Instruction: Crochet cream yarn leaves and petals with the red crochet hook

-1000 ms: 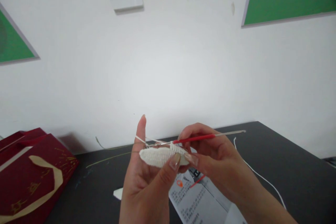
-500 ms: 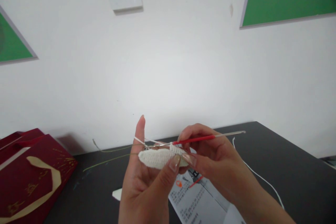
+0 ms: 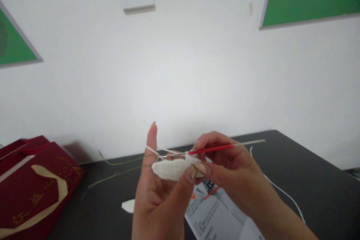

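Note:
My left hand (image 3: 159, 195) pinches a small white crocheted piece (image 3: 171, 168) between thumb and fingers, its index finger raised with white yarn (image 3: 152, 150) looped over it. My right hand (image 3: 233, 172) grips a crochet hook (image 3: 216, 148) with a red handle and a clear tail end; the metal tip lies across the top edge of the piece, pointing left. Both hands hover over a black table (image 3: 295, 172).
A dark red gift bag (image 3: 30, 187) with a gold ribbon lies at the left. A printed sheet (image 3: 213, 213) rests under my hands, beside a small white scrap (image 3: 128, 206). White yarn (image 3: 284, 193) trails across the right of the table. A white wall stands behind.
The hands and the crocheted piece have shifted slightly to the right; the hook still lies across the piece. Nothing was let go.

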Demonstrator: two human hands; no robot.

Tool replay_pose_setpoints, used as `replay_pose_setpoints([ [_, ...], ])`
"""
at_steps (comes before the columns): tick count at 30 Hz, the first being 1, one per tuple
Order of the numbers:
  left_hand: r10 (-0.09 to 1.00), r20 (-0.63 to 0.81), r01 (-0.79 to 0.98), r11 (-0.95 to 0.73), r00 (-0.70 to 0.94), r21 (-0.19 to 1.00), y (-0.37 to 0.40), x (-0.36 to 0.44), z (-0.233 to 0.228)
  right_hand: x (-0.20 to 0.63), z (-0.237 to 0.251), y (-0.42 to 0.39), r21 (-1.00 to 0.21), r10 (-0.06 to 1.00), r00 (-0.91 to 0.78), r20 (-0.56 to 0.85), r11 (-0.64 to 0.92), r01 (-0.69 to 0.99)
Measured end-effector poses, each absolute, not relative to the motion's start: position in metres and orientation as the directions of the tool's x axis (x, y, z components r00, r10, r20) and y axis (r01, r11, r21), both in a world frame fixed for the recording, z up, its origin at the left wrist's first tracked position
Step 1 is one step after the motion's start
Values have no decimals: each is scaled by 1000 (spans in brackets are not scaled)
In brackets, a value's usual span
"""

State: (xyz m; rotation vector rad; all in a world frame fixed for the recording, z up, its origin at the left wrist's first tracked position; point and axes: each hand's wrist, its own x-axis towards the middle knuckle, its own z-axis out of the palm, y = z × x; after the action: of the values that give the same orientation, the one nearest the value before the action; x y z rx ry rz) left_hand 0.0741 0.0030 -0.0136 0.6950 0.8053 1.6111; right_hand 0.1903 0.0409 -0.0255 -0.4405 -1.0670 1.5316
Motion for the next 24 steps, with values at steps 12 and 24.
replay_pose_setpoints([
  [12,978,143,-536,-204,-153,819,5,70,-18,190,-28,39,-820,925,-227,304,133,-557],
  [24,976,180,-539,-219,-126,813,6,69,-18,191,-31,38,-856,909,-201,366,244,-456],
])
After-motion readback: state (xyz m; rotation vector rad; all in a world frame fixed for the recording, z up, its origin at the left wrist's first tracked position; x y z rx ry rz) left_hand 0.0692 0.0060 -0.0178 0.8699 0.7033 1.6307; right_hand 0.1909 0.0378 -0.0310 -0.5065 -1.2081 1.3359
